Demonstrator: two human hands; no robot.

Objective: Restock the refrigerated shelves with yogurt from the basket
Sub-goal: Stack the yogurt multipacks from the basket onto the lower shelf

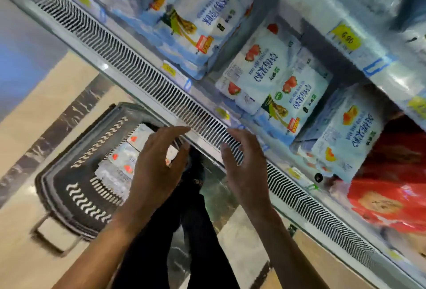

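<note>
Both grips (161, 164) (244, 164) empty above yogurt (119, 159).

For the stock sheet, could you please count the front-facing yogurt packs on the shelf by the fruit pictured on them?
Strawberry packs: 2
Yellow-orange fruit packs: 2
Total: 4 (any packs stacked behind these are too blurred to count)

Dark basket (69, 187), white-blue yogurt packs (274, 74), yellow price tags (345, 38).
</note>
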